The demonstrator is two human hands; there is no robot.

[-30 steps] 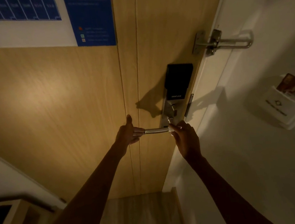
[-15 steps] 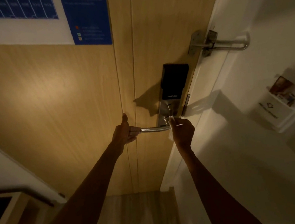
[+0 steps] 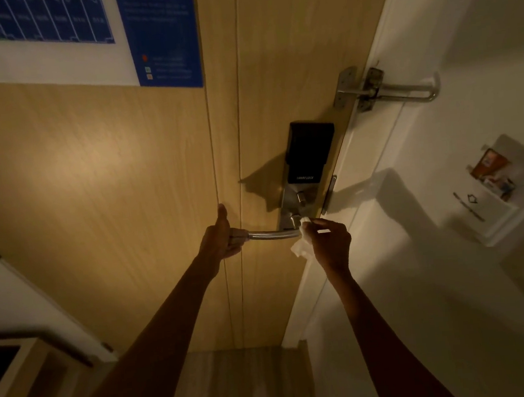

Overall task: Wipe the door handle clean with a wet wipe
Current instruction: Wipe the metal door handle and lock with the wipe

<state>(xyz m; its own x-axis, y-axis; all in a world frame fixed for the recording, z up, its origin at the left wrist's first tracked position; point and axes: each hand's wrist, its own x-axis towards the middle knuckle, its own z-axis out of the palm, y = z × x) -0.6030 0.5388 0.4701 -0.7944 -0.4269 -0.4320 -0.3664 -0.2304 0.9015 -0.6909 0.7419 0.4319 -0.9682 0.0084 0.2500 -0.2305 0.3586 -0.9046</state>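
Right hand [image 3: 331, 243] pinching a white wipe [image 3: 302, 242] against the pivot end of the handle [image 3: 273, 234]. Left hand [image 3: 220, 240] closed round its free end, thumb up. Metal lever below a black lock [image 3: 309, 151] on a wooden door [image 3: 94, 181]. White wall [image 3: 451, 276] rightward; dim light.

The door [image 3: 126, 178] fills the left and middle of the frame, with a poster [image 3: 82, 40] on it at the upper left. The lock unit [image 3: 309, 153] sits right of centre near the door's edge, and the door handle [image 3: 273, 234] runs leftward just below it. The left hand [image 3: 221, 240] is on the handle's left end; the right hand [image 3: 331, 239] is at its right end with the wet wipe [image 3: 302, 240] against the handle's base. A swing latch [image 3: 384, 88] lies above the lock, spanning door and frame. A card holder [image 3: 494, 190] is on the wall at far right.
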